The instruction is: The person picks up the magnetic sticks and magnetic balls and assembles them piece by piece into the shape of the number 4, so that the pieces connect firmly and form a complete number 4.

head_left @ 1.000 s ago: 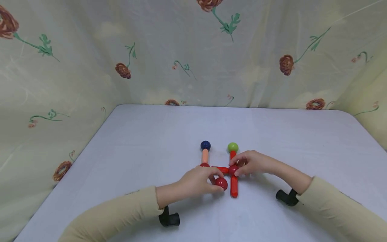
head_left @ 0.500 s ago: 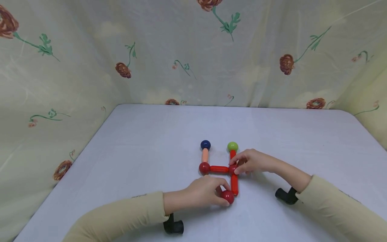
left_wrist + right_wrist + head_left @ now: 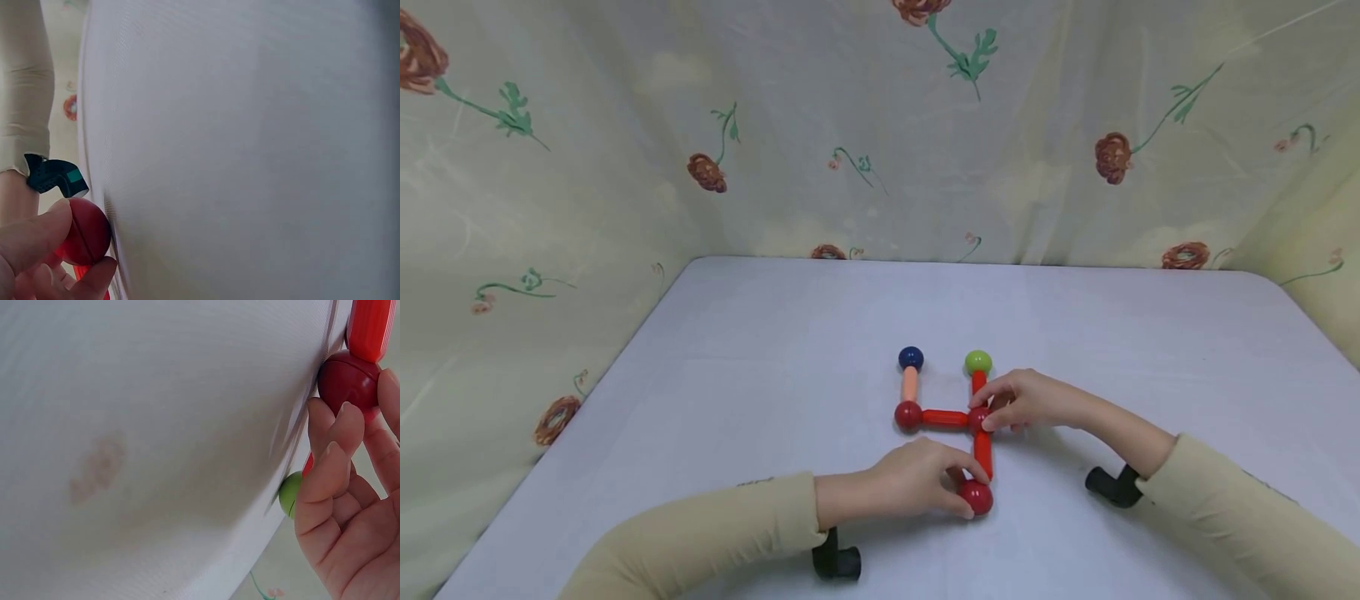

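Note:
Between the thumb and fingers of my left hand (image 3: 913, 482) is a red ball (image 3: 977, 497), set against the near end of a red rod (image 3: 983, 456). My right hand (image 3: 1033, 402) pinches another red ball (image 3: 347, 381), where that rod meets a sideways red rod (image 3: 945, 419) and a far red rod (image 3: 978, 382). A green ball (image 3: 978, 362) tops the far rod. At the left corner a third red ball (image 3: 907, 415) joins the sideways rod to a peach rod (image 3: 910, 384), which ends in a dark blue ball (image 3: 911, 358).
The pieces lie flat on a white table (image 3: 760, 350). A curtain with printed flowers (image 3: 865, 125) hangs behind and beside it. Black wrist-mounted devices sit under the left cuff (image 3: 837, 560) and the right cuff (image 3: 1115, 487).
My left hand has carried its red ball nearer and to the right, to the near rod's end. The left corner ball has come into full view. The right hand has stayed in place.

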`<state>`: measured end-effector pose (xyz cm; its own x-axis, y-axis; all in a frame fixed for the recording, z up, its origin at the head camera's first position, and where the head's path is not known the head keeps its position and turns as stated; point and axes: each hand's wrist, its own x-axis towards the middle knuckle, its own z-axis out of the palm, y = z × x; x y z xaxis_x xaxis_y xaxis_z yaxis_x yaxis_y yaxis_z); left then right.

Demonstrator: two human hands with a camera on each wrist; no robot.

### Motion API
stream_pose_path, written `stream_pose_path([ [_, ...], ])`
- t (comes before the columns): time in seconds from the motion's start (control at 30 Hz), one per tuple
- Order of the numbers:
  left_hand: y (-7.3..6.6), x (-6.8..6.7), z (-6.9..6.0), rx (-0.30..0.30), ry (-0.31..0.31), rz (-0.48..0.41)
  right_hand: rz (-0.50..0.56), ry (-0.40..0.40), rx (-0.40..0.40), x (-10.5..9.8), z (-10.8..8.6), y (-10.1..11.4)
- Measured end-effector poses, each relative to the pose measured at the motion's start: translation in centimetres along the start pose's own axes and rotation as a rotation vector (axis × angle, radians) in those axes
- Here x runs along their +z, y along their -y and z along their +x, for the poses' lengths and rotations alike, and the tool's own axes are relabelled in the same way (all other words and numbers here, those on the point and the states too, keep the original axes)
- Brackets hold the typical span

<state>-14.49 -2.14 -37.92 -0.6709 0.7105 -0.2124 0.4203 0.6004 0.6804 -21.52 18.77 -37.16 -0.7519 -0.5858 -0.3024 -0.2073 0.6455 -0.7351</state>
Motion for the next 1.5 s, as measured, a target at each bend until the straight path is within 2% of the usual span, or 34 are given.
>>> stream_pose_path([
  [0.2,0.01,0.14,0.14,0.0,0.008,-0.029,-0.002,-0.003,0.007,0.05,-0.09,0.02],
  [0.57,-0.2,0.39,0.11,0.011,-0.013,0.053,0.0,-0.003,0.011,0.12,-0.24,0.06],
  [0.8,-0.49,0.29,-0.18,0.01,-0.006,0.064,0.01,-0.002,0.027,0.17,-0.26,0.24],
  [1.0,-0.52,0.36,-0.14,0.034,-0.006,0.08,0.016,-0.007,0.038,0.18,-0.24,0.25],
  [1.5,-0.42,0.6,0.16,0.042,-0.004,0.064,0.008,-0.012,0.044,0.2,-0.33,-0.01],
])
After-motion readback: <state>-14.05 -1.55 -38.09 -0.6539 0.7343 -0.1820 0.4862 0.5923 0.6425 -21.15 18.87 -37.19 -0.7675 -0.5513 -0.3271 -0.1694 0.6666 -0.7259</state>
